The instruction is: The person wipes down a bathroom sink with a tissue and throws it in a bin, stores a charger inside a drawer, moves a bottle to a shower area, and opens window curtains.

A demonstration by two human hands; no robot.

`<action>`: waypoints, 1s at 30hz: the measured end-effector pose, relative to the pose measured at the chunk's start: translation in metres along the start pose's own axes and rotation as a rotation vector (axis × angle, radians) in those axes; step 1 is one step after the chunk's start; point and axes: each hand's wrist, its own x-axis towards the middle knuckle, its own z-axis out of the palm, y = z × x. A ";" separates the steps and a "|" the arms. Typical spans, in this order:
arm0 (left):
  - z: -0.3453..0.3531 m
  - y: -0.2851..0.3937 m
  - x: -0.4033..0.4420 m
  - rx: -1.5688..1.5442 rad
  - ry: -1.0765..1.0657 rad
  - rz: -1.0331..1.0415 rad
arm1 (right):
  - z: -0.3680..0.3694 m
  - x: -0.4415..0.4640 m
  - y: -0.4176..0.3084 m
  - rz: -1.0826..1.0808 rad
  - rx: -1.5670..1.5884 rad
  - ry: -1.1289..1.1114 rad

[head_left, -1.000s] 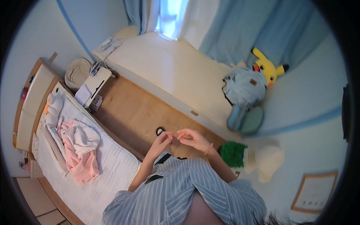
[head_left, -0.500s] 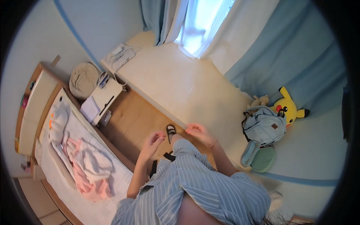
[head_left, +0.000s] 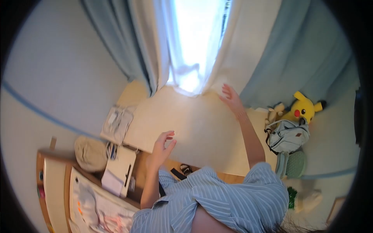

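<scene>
My right hand [head_left: 232, 100] reaches forward over the far part of the wide cream window ledge [head_left: 186, 132], fingers apart and holding nothing. It is nearest the off-white curtain [head_left: 248, 50], though I cannot tell whether it touches the cloth. Lower and to the left, my left hand [head_left: 160, 149] hovers above the ledge's front edge, its thumb and fingers apart with nothing in them. Sheer white curtains [head_left: 190, 73] hang over the bright window ahead, with blue curtains on the left [head_left: 120, 42] and on the right [head_left: 295, 46].
To the right sit a yellow plush toy [head_left: 304, 108], a grey-blue backpack [head_left: 289, 136] and a green cushion-like item [head_left: 296, 164]. On the left are white cables [head_left: 118, 120], a beige round pouf [head_left: 90, 153], a small table [head_left: 124, 165] and a bed [head_left: 112, 206].
My view has turned up toward the window, and I stand closer to the ledge. My right hand has stretched forward toward the curtains; my left hand has moved out over the ledge's edge.
</scene>
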 end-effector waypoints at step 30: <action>-0.282 0.126 0.391 0.224 -0.178 0.158 | 0.082 0.479 -0.238 0.394 0.106 0.481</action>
